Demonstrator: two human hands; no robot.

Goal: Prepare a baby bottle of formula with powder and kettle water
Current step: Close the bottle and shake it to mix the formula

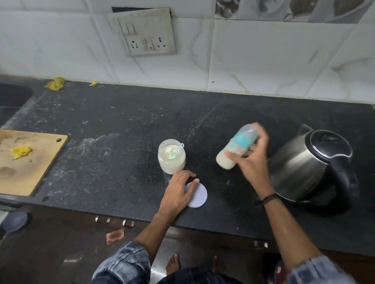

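Observation:
My right hand (250,158) grips a capped baby bottle (227,156) with a teal collar, tilted and blurred above the black counter (118,127), with milky liquid in its lower part. The open powder jar (171,156) stands left of the bottle with a pale green scoop inside. My left hand (180,192) lies flat on the counter in front of the jar, fingers apart, resting on the jar's round white lid (200,197). A steel kettle (310,165) with a black lid and handle stands right of the bottle.
A wooden cutting board (23,162) with a yellow scrap lies at the left counter edge. A dark sink (4,101) is at far left. Yellow scraps (55,83) sit by the tiled wall. A socket panel (144,33) is on the wall. My bare feet show on the floor below.

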